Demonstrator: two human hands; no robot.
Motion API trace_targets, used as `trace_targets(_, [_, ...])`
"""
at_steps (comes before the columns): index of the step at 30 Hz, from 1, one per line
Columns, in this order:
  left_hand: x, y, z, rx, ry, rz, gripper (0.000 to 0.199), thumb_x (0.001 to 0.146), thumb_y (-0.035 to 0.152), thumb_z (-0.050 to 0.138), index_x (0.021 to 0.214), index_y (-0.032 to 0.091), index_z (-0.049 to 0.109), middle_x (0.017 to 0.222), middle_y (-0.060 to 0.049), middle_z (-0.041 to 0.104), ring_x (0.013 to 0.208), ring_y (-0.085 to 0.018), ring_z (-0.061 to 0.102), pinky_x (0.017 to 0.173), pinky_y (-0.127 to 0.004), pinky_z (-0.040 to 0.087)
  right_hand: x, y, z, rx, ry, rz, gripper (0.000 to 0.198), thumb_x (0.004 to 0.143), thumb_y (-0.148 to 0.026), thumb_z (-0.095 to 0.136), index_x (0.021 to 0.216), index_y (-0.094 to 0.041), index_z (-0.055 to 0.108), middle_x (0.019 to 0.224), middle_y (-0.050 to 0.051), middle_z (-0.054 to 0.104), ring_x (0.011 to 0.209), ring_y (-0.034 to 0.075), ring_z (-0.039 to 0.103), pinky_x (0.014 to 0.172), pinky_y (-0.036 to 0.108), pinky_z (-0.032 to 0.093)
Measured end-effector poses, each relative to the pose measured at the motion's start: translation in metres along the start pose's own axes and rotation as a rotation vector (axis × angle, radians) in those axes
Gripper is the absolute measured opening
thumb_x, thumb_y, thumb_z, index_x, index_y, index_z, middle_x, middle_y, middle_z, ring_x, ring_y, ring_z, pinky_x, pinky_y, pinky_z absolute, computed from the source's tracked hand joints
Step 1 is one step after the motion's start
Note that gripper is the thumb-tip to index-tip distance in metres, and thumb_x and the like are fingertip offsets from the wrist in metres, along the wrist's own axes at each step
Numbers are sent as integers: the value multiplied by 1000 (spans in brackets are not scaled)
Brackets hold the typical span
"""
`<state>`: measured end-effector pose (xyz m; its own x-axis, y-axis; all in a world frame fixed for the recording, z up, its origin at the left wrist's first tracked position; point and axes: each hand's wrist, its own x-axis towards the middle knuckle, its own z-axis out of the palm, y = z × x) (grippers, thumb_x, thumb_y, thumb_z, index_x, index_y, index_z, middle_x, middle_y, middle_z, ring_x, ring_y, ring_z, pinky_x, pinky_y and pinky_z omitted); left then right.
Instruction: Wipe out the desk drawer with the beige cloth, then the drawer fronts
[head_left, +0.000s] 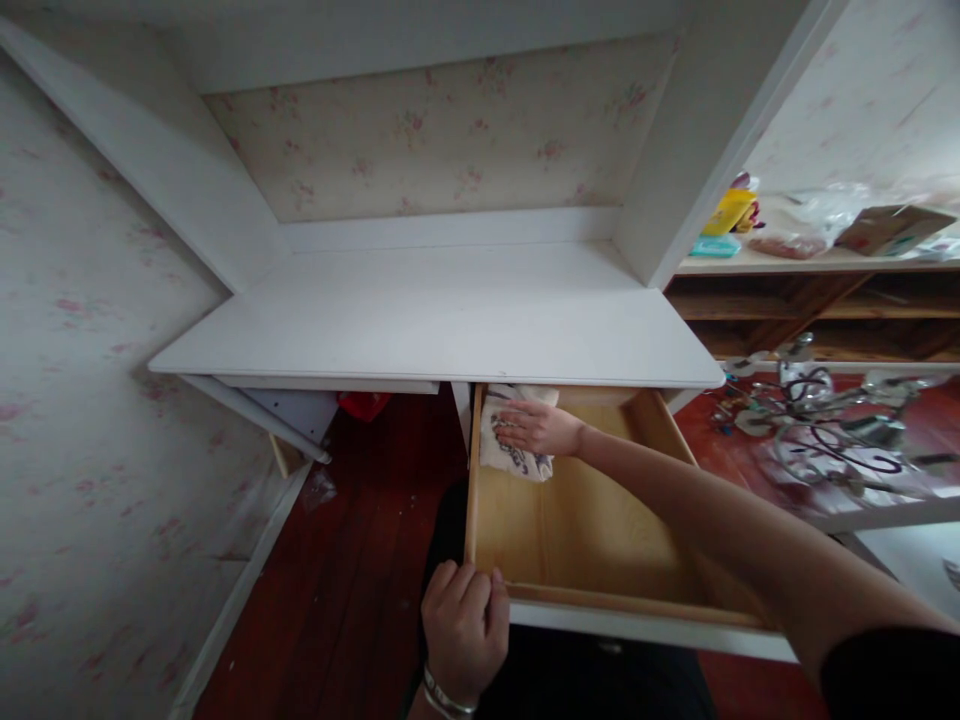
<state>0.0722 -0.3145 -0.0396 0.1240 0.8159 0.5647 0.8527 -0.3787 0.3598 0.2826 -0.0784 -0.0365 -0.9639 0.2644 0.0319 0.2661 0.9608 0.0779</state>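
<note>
A wooden drawer (600,530) with a white front stands pulled out from under a white desk (450,310). My right hand (541,430) reaches into it and presses a pale cloth with dark print (517,462) against the bottom at the back left corner. The fingers lie over the cloth, and its far edge is partly hidden under the desk top. My left hand (465,630), with a bracelet at the wrist, is closed around the drawer's front left corner. Otherwise the visible drawer bottom is bare wood.
To the right, a metal chandelier (832,420) lies on the reddish floor. Behind it a low wooden shelf unit (810,262) carries bags and a cardboard box (892,228). Flowered wallpaper (90,400) covers the left wall. A red object (364,404) sits beneath the desk.
</note>
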Motion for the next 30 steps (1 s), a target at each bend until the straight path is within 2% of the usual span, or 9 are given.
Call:
trace_targets(5, [-2,-2,2,-9,-20,6,32,85,10,53,56,19,42,54,-1,44,57,-15,41,58,-34,31,-4,15,28,-115,-42,207,38,97,-9,38,128,-16,59,126,11,61,123,23,48,108,46,29])
trace_targets(9, [-3,-3,4,-7,-16,6,32,85,11,53,56,19,42,54,-1,43,57,-14,41,59,-34,31,-30,13,39,-122,-46,332,39,94,-7,42,128,-17,58,123,11,63,118,23,51,103,43,33])
trace_targets(14, [-2,-4,5,-27,-1,18,33,84,10,55,55,19,41,53,0,41,57,-14,38,59,-33,30,-84,8,32,-171,-148,503,35,91,-8,48,122,-17,62,115,13,66,107,25,57,90,40,38])
trace_targets(17, [-2,-4,4,-35,2,26,33,83,9,56,55,19,41,53,0,41,57,-14,37,58,-33,29,-120,8,22,-203,-257,609,28,91,-9,50,112,-16,66,107,13,68,99,26,60,83,37,39])
trace_targets(20, [-1,-4,4,-29,2,40,33,83,10,57,55,19,40,53,0,40,57,-14,37,57,-33,29,-146,3,11,-215,-306,670,23,88,-7,51,100,-15,70,97,12,70,91,26,62,82,37,37])
trace_targets(23, [-1,-5,4,-28,0,41,34,83,10,57,55,19,40,54,0,40,57,-14,37,58,-33,29,-156,-15,-2,-179,-356,713,22,88,-8,51,92,-18,71,88,10,71,87,26,64,83,37,36])
trace_targets(27, [0,-4,4,-34,4,38,33,82,10,58,55,19,40,54,0,40,57,-14,36,58,-32,30,-155,-56,-20,-11,-397,772,18,86,-12,53,87,-19,70,84,10,72,85,27,66,86,41,35])
trace_targets(30, [1,-3,4,-34,7,45,35,82,10,59,55,19,39,53,1,39,56,-14,36,58,-33,30,-160,-90,-32,175,-430,812,27,80,-9,54,98,-22,69,86,9,72,85,28,67,80,39,40])
